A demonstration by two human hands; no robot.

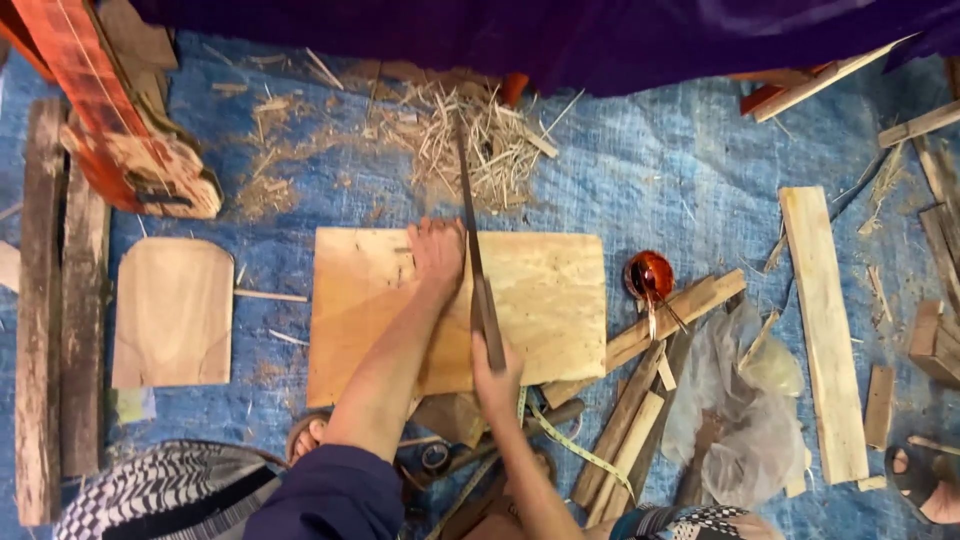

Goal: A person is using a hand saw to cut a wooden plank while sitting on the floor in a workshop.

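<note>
A light plywood board [550, 300] lies flat on a blue tarp [680, 180]. My left hand [438, 258] presses flat on the board near its far edge, fingers spread, right beside a long dark blade [470, 220]. The blade runs across the board from near to far and reaches past the far edge over a pile of wood shavings [470, 140]. My right hand [495, 378] is closed on the blade's handle at the board's near edge. I see the blade edge-on, so I cannot tell whether it has teeth.
Planks and offcuts [825, 330] lie to the right, with a crumpled clear plastic bag [740, 400], a shiny red round object [650, 275] and a yellow-green tape measure [580, 450]. A cut board [172, 310] and dark planks [60, 300] sit left. A sandalled foot [925, 480] is at the lower right.
</note>
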